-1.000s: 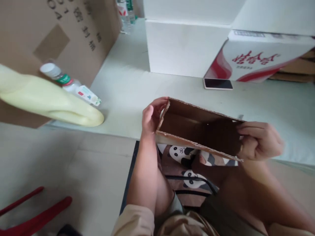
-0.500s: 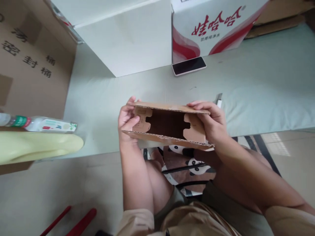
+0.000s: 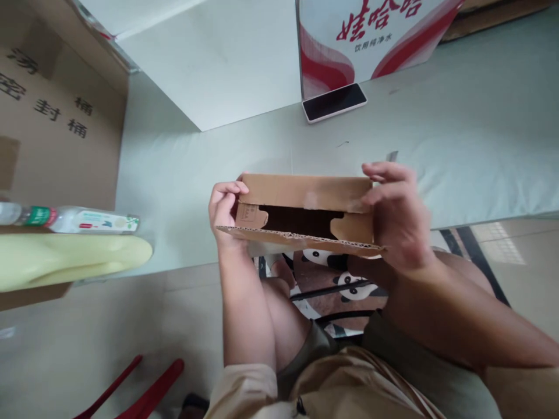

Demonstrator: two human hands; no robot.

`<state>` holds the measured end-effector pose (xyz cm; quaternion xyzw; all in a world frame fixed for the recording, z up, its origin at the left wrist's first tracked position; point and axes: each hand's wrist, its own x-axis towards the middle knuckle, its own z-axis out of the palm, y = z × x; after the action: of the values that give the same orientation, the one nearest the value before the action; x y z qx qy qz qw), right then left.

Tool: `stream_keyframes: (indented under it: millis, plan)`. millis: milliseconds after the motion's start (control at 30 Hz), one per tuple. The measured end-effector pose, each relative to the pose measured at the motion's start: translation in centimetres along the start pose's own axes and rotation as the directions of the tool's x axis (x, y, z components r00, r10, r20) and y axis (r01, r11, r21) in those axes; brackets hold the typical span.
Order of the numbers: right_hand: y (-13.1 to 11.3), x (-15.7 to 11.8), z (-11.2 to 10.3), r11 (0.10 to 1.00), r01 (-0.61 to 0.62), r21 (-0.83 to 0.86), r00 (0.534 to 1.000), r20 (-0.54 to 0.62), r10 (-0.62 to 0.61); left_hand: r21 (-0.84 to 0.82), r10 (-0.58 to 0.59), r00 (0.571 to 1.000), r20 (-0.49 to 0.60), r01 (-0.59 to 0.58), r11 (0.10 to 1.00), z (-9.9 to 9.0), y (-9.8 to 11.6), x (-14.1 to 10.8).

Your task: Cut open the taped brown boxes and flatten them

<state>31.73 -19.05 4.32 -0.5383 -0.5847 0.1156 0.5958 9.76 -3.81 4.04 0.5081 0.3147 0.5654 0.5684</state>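
Note:
A small brown cardboard box (image 3: 305, 192) is held up over the table's front edge, its opening facing me. Its far flap is folded partway over the dark inside, while the near flap tilts out toward me. Notched side flaps are tucked in at both ends. My left hand (image 3: 225, 203) is closed around the left end, fingers at the far flap's corner. At the right end, my right hand (image 3: 399, 215) grips the box, with fingertips at the far flap's edge; its thumb is hidden. Behind that hand a cutter blade (image 3: 393, 156) shows in part on the table.
A phone (image 3: 335, 103) lies before a red-and-white carton (image 3: 375, 46) and a large white box (image 3: 209, 70). On the left are a big brown carton (image 3: 61, 151), a plastic bottle (image 3: 96, 220) and a pale yellow object (image 3: 78, 262). Below sits a panda-print stool (image 3: 336, 291).
The far flap has folded down over part of the opening. My right hand has shifted right and its fingers have moved along the flap's end. My left hand keeps its hold.

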Motion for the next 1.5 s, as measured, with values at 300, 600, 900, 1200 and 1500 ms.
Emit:
stream_keyframes:
  millis: [300, 600, 900, 1200, 1500]
  plan:
    - [-1.4, 1.0, -0.2, 0.987, -0.13, -0.095, 0.988, 0.074, 0.137, 0.083, 0.07, 0.989, 0.134, -0.081, 0.993, -0.8, -0.4, 0.0]
    - [0.5, 0.2, 0.3, 0.99, -0.138, 0.012, 0.987, -0.084, 0.138, 0.154, 0.006, 0.988, 0.153, -0.03, 0.988, -1.8, 0.1, 0.0]
    - [3.7, 0.0, 0.4, 0.873, -0.483, 0.069, 0.872, -0.051, 0.486, 0.169, 0.015, 0.994, -0.105, 0.003, 0.986, -4.5, 0.4, 0.6]
    - [3.3, -0.9, 1.0, 0.808, -0.479, 0.344, 0.874, 0.273, 0.402, 0.09, -0.051, 0.988, -0.142, 0.064, 0.994, -5.3, -1.3, 0.0]
    - [1.6, -0.8, 0.6, 0.996, -0.063, 0.058, 0.979, 0.195, 0.051, 0.071, -0.487, 0.85, 0.201, 0.483, 0.873, -0.3, -3.0, -1.5]
